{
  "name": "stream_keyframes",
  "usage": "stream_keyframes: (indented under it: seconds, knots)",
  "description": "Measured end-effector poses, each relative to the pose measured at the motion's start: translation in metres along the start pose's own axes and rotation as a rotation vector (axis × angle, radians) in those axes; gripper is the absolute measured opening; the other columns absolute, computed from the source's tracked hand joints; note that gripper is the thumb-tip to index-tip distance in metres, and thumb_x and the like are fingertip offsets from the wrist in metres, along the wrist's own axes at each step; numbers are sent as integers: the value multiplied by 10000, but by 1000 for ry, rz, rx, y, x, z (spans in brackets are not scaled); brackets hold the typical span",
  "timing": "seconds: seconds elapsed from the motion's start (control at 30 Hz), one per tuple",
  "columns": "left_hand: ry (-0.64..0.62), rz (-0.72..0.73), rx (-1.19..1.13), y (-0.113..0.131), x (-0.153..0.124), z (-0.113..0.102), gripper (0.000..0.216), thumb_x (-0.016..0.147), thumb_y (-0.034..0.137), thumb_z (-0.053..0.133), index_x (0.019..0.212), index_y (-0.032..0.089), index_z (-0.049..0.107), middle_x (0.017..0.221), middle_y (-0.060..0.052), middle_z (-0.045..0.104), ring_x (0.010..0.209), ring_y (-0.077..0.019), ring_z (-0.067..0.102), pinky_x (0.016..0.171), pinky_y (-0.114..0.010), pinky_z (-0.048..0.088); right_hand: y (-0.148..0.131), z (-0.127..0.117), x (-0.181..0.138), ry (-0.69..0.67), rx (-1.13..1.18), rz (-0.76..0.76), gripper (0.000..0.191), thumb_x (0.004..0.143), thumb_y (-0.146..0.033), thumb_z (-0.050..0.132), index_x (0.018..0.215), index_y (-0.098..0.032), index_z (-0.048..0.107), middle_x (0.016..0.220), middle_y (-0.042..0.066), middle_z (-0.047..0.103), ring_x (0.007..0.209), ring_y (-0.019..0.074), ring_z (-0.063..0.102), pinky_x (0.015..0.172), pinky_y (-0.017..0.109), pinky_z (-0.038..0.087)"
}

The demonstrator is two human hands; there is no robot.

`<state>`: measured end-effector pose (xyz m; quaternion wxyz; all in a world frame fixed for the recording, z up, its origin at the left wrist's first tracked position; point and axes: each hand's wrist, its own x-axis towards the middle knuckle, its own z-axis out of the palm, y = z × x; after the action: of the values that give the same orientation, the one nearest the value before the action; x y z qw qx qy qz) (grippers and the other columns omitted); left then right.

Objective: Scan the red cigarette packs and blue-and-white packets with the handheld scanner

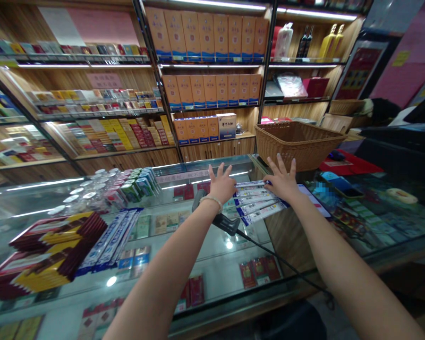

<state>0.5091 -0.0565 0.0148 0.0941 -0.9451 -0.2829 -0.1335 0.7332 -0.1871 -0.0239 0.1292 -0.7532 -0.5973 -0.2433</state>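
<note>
Several long, narrow white packets with blue ends (257,200) lie fanned side by side on the glass counter. Fingers spread, my left hand (222,185) is at their left ends; whether it touches them I cannot tell. My right hand (283,181) is also open, its thumb over the packets' upper right ends. Partly hidden under my left wrist is a black handheld scanner (226,223), its cable running toward the counter's front edge. Farther left, similar blue-and-white packets (109,241) lie next to stacks of maroon and yellow flat packs (53,250).
A wicker basket (297,141) stands beyond my right hand. Close by the packets lies a phone with a lit screen (313,200). Small round-lidded containers (88,196) and green and blue tubs (136,184) stand at the left. Boxed goods fill shelves behind.
</note>
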Motion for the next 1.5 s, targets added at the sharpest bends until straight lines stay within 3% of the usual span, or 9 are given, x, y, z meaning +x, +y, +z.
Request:
stream_keyframes:
  seconds: [0.33, 0.67, 1.03, 1.5]
  knots:
    - [35, 5, 0, -3, -2, -6, 196, 930, 350, 666, 981, 298, 847, 1639, -66, 491, 1589, -419, 256, 1237, -798, 44, -6, -9, 0, 82, -2, 33, 105, 871, -307, 736, 896, -241, 813, 1725, 87, 338, 1616, 433, 132, 1175, 843, 23]
    - [116, -31, 28, -24, -15, -39, 185, 942, 347, 658, 949, 310, 839, 1652, -26, 474, 1603, -393, 222, 1237, -804, 29, -27, -17, 4, 247, 7, 32, 135, 914, -337, 685, 918, -246, 785, 1726, 82, 335, 1620, 392, 151, 1203, 797, 28]
    - [207, -167, 8, -66, -71, -73, 156, 947, 378, 687, 947, 333, 836, 1647, 6, 480, 1584, -412, 254, 1231, -814, 61, -85, -41, 16, 360, -24, -100, 223, 1002, -344, 574, 948, -239, 764, 1690, 83, 408, 1600, 364, 246, 1247, 734, 38]
    - [248, -316, -47, -131, -142, -84, 170, 942, 358, 688, 962, 312, 850, 1659, -22, 462, 1592, -440, 235, 1237, -796, 53, -166, -65, 41, 353, 106, -251, 160, 979, -277, 606, 944, -230, 754, 1690, 91, 405, 1602, 369, 242, 1240, 754, 26]
